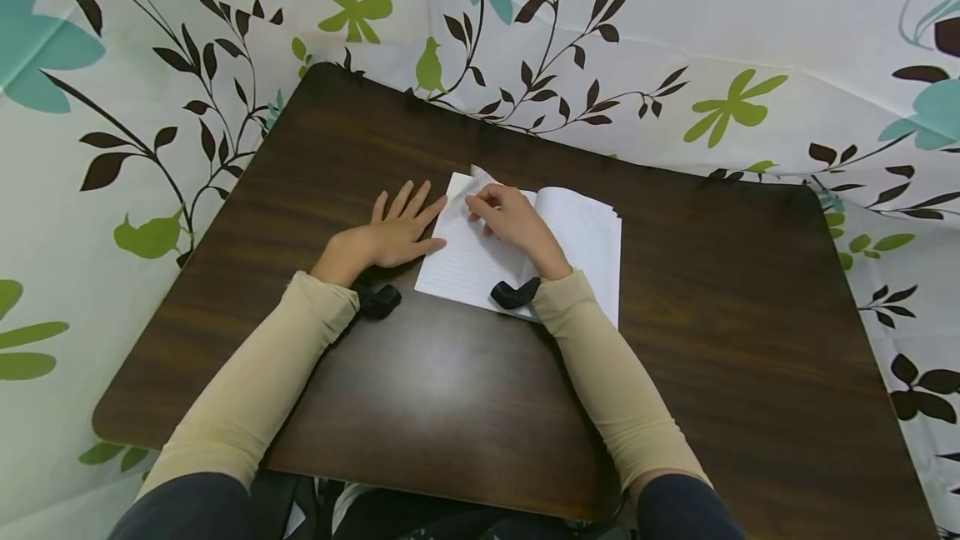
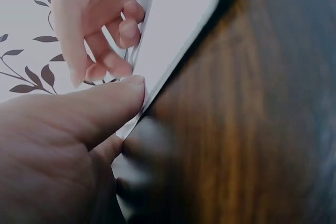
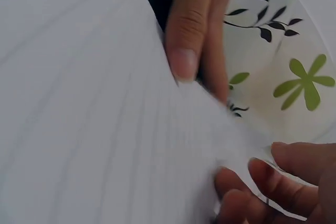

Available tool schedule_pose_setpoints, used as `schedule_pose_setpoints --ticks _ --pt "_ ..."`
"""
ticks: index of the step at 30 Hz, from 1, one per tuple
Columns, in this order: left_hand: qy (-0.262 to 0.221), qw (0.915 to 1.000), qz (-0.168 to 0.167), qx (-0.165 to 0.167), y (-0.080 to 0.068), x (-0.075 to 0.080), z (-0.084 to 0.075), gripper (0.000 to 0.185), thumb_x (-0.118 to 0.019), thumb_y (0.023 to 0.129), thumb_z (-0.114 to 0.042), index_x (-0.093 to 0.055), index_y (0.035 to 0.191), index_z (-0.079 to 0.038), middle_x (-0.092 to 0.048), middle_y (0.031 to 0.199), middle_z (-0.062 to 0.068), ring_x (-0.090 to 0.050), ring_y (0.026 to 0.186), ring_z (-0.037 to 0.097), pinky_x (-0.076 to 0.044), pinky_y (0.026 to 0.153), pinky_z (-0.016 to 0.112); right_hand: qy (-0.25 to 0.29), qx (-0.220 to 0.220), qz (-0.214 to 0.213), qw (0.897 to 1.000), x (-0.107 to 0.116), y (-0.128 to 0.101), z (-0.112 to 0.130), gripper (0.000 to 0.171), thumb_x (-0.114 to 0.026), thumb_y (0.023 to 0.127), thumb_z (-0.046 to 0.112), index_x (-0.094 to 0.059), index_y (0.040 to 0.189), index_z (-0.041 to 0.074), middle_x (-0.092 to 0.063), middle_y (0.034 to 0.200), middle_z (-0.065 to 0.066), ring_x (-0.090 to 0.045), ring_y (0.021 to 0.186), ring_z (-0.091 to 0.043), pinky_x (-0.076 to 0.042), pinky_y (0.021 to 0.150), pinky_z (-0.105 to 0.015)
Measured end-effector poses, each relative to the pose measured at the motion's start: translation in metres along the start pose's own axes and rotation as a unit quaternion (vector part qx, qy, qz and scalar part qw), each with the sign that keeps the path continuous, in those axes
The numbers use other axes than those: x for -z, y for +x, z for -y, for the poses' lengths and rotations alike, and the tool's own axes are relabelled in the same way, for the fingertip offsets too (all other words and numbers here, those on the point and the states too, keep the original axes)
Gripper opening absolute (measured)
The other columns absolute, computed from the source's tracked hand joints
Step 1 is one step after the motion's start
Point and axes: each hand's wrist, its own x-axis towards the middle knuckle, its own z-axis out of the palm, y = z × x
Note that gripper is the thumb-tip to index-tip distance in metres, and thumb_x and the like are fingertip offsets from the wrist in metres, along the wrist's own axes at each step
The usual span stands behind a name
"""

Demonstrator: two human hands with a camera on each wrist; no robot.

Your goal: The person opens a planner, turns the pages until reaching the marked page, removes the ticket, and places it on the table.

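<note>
Notebook (image 1: 525,248): open, flat at table (image 1: 675,340) centre, about 12 o'clock from the person.
Left hand (image 1: 393,232): fingers straight, flat at the notebook's 9 o'clock edge – thumb (image 2: 105,108) touches the page margin.
Right hand (image 1: 510,219): fingers curled on a lifted page corner (image 1: 480,180) at 11 o'clock – probably pinching it; the wrist view is blurred.
Handling: thin paper, light, limp, tears easily; take single sheets at the free corner.

- Open white lined paper notebook (image 1: 525,248) on dark brown wooden bench (image 1: 712,315)
- Left hand (image 1: 393,232) flat beside notebook's left edge
- Right hand (image 1: 510,219) pinches page corner
</note>
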Motion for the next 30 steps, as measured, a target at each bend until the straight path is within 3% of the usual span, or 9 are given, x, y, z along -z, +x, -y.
schedule_pose_setpoints --ticks 9,16,24,30 --pt "-0.009 0.9999 -0.002 -0.010 -0.003 -0.001 0.000 0.075 -0.031 0.100 -0.055 0.010 0.154 -0.024 0.024 0.159 0.007 0.024 0.146 0.032 0.014 0.113 0.061 0.075 0.036 0.041 0.996 0.023 -0.006 -0.023 0.027 -0.056 0.097 0.033 -0.066 0.103 0.008 -0.065 0.085 -0.009 -0.059 0.067 -0.021 -0.048 0.058 -0.028" --pt "-0.024 0.9995 -0.008 -0.017 -0.006 -0.001 0.000 0.075 -0.033 0.100 -0.054 0.008 0.154 -0.024 0.023 0.159 0.007 0.025 0.145 0.031 0.014 0.113 0.059 0.099 0.011 0.051 0.994 0.052 -0.017 -0.033 0.031 -0.059 0.095 0.034 -0.066 0.105 0.006 -0.059 0.078 -0.008 -0.053 0.067 -0.017 -0.048 0.061 -0.026" --pt "-0.030 0.9993 -0.010 -0.019 -0.006 -0.001 0.001 0.075 -0.034 0.100 -0.054 0.008 0.154 -0.023 0.022 0.160 0.008 0.025 0.145 0.032 0.014 0.113 0.060 0.050 -0.020 0.069 0.996 0.083 -0.028 -0.035 0.031 -0.058 0.095 0.035 -0.065 0.113 0.011 -0.052 0.073 -0.004 -0.049 0.064 -0.018 -0.042 0.060 -0.029" --pt "-0.026 0.9993 -0.013 -0.025 -0.003 0.000 -0.002 0.076 -0.034 0.099 -0.054 0.007 0.154 -0.024 0.021 0.160 0.008 0.024 0.146 0.032 0.013 0.113 0.061 -0.006 -0.036 0.039 0.999 0.104 -0.039 -0.041 0.029 -0.057 0.096 0.035 -0.066 0.113 0.014 -0.052 0.074 -0.006 -0.049 0.067 -0.019 -0.041 0.061 -0.028"
